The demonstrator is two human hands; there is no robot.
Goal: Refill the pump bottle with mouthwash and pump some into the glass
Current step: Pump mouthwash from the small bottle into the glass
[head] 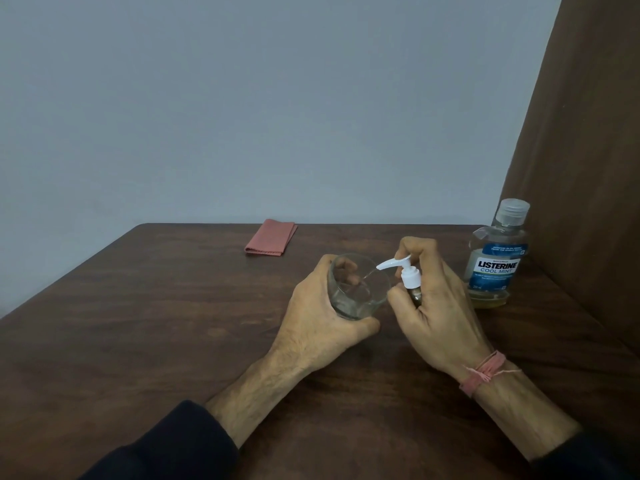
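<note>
My left hand (pixel 317 320) grips a clear glass (pixel 360 289), tilted toward the pump. My right hand (pixel 429 306) wraps round a small pump bottle (pixel 414 294), mostly hidden by my fingers, with a finger on its white pump head (pixel 398 263). The spout points into the glass and a thin stream runs from it. A mouthwash bottle (pixel 495 261) with a blue label and closed clear cap stands upright to the right, a little yellowish liquid at its bottom.
A folded pink cloth (pixel 271 238) lies near the far edge of the dark wooden table (pixel 156 323). A brown curtain (pixel 585 150) hangs at the right, just behind the mouthwash bottle. A grey wall stands behind the table.
</note>
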